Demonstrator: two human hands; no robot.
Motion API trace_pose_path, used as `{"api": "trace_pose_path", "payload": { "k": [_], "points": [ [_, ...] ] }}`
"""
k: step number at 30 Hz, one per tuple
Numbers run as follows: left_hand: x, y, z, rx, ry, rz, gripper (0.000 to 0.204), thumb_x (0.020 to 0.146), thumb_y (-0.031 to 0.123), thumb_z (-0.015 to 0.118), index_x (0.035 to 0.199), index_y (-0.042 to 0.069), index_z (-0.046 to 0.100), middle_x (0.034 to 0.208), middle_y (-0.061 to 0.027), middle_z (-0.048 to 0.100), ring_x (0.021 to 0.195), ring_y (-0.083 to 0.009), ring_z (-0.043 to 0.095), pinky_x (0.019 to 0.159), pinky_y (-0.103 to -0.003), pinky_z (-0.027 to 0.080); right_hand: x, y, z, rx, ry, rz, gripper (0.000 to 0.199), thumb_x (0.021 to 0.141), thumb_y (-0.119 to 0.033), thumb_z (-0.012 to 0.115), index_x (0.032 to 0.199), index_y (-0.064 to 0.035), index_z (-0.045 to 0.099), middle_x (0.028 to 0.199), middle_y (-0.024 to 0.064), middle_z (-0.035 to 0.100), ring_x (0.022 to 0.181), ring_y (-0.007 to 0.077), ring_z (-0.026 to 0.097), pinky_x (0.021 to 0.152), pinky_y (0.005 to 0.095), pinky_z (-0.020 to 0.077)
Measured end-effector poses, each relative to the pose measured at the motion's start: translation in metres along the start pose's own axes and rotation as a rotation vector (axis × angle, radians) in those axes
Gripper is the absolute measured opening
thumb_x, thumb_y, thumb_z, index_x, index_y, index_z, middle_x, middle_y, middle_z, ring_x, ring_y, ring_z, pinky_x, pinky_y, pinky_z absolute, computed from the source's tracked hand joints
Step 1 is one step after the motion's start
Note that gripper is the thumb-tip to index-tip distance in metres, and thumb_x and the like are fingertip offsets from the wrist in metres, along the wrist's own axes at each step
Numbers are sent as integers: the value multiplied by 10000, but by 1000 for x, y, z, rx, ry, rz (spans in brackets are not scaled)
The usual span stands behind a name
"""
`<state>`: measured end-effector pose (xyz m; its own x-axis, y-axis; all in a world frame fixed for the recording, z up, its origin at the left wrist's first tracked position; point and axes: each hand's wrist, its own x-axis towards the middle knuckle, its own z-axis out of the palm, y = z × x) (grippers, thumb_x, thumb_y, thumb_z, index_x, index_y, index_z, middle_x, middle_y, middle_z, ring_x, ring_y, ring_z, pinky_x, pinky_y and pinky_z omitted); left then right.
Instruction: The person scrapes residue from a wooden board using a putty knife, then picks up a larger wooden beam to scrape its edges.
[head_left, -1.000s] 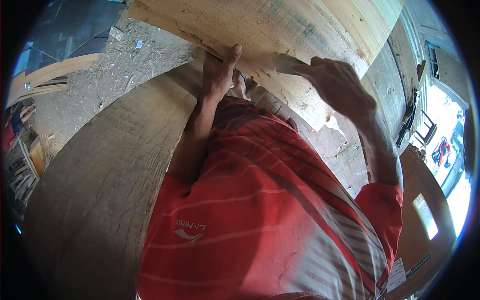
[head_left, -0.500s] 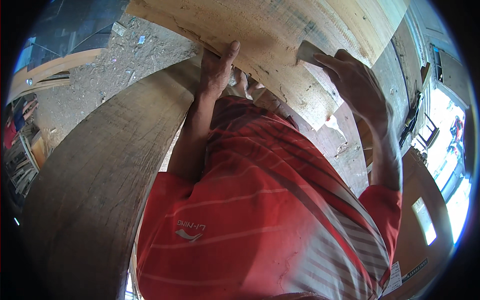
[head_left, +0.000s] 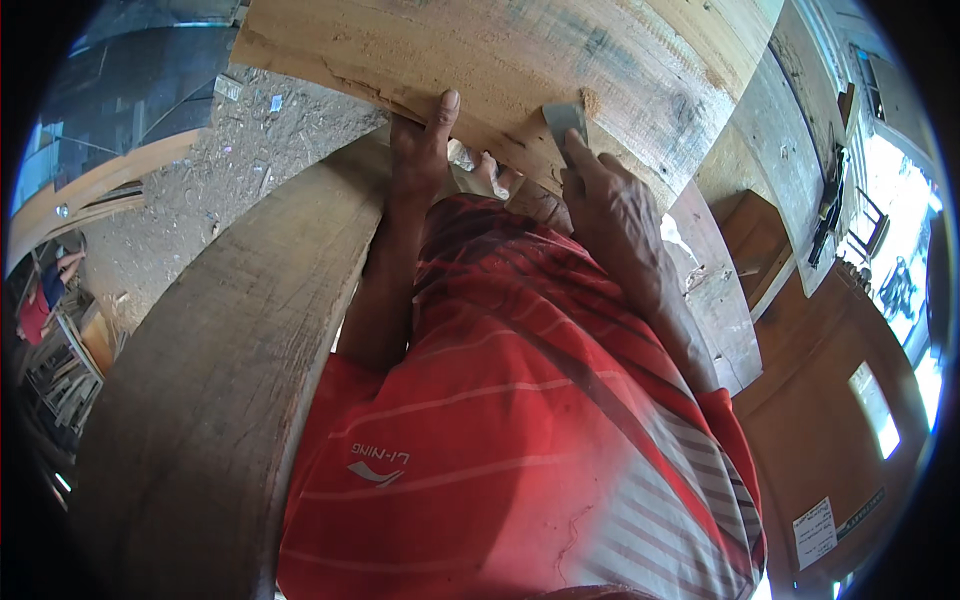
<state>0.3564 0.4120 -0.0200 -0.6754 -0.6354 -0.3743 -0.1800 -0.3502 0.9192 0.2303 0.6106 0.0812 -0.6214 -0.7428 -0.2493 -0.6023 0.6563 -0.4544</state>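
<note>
A wide wooden panel made of joined strips stretches across the top of the view, its near edge rough and cracked. My left hand grips that edge, thumb on top and fingers underneath, hidden by the board. In my right hand is a grey flat-bladed scraper, its blade against the panel's face near the close edge. A small clump of brown paste or dust lies at the blade's right corner. Part of the scraper is covered by my fingers.
A long curved plank runs along my left side. Beyond it is littered ground, with another person by stacked wood scraps. A brown board with a paper label stands at the right.
My right hand has drawn the scraper leftward and nearer across the panel. A brown clump now shows beside the blade. The left hand keeps its hold on the edge.
</note>
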Motion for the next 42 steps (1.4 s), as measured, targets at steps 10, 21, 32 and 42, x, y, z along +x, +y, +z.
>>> {"api": "trace_pose_path", "payload": {
  "k": [10, 21, 32, 42],
  "points": [
    [5, -5, 6, -46, 103, 78, 672, 1016, 387, 767, 1439, -63, 504, 1338, -173, 614, 1195, -272, 580, 1055, -420, 472, -17, -3, 20, 78, 93, 72, 429, 1027, -216, 657, 1410, -25, 621, 854, 200, 663, 713, 407, 708, 641, 514, 579],
    [6, -8, 4, 36, 121, 110, 737, 1023, 444, 737, 1475, -67, 460, 1425, -193, 573, 1278, -300, 553, 1122, -424, 429, -31, 5, 18, 112, 112, 114, 391, 1024, -209, 652, 1383, -54, 632, 845, 214, 665, 723, 426, 703, 658, 531, 560],
    [14, -22, -8, 60, -12, 107, 844, 1057, 425, 684, 1648, 28, 230, 1564, -164, 437, 1420, -254, 483, 1130, -425, 482, 5, -16, -2, 208, 13, 136, 177, 1002, -138, 591, 1062, 27, 611, 811, 292, 696, 763, 491, 699, 697, 567, 552],
    [6, -11, 1, 58, 59, 199, 684, 1064, 374, 689, 1494, -87, 424, 1436, -228, 567, 1293, -329, 549, 1137, -451, 415, -14, -16, 33, 192, 70, 130, 544, 1036, -216, 614, 1465, 98, 500, 876, 282, 675, 701, 460, 703, 662, 545, 575]
  ]
}}
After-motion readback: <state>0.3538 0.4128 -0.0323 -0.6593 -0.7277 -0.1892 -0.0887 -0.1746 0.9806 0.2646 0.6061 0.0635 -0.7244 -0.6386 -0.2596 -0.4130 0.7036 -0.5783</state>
